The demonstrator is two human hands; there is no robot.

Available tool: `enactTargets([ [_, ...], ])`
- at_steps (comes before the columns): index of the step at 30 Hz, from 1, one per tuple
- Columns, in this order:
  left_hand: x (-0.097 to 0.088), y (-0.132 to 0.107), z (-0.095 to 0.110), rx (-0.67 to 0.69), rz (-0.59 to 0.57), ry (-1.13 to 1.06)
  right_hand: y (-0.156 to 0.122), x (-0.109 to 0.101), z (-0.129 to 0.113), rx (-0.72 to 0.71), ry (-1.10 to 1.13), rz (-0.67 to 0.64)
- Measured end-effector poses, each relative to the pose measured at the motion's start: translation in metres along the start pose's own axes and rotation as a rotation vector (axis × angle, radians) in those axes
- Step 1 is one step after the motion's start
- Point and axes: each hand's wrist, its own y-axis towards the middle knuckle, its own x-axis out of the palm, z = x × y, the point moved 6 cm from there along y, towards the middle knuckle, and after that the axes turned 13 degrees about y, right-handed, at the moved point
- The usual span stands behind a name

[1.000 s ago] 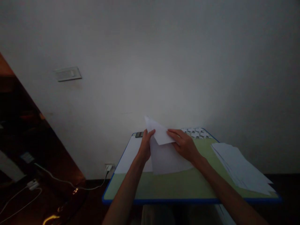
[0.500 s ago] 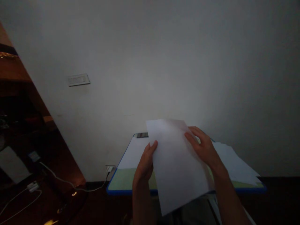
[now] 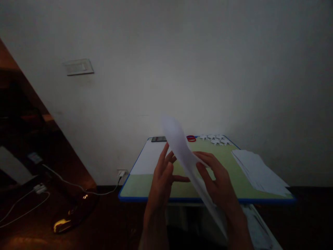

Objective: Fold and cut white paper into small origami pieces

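Observation:
A white sheet of paper [image 3: 183, 152] hangs above the table, turned nearly edge-on and bent in a curve. My right hand [image 3: 214, 177] pinches its right side between thumb and fingers. On the other side, my left hand [image 3: 165, 178] has its fingers spread next to the paper; whether the fingertips touch it I cannot tell. Beneath both hands lies the pale green table [image 3: 179, 192] with a blue edge. To the right rests a fanned stack of white paper sheets [image 3: 260, 172].
At the table's back are red-handled scissors [image 3: 191, 138], a dark phone [image 3: 158, 139] and several small white cut-out shapes [image 3: 215, 139]. Another white sheet [image 3: 145, 158] covers the left part. A wall socket with a plug [image 3: 121, 172] and cable sits left of the table.
The paper has turned from facing me to nearly edge-on. My left hand has let go of its left edge and spread its fingers. The view has tilted down, showing the scissors and cut-outs.

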Motion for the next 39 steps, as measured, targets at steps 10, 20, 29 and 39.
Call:
enactTargets([
  [10,0.001,-0.024,0.030,0.229,0.192,0.522,-0.014,-0.029,-0.038,0.089,0.052,0.148],
  [20,0.022,-0.029,0.022,0.025,0.155,0.295,-0.023,-0.046,-0.015,0.285,0.345,0.359],
  [29,0.013,-0.006,0.005,0.040,0.319,0.506,-0.026,-0.060,0.006,0.326,0.294,0.120],
  [39,0.015,-0.002,-0.003,0.044,0.366,0.545,-0.019,-0.050,0.002,0.258,-0.084,0.058],
])
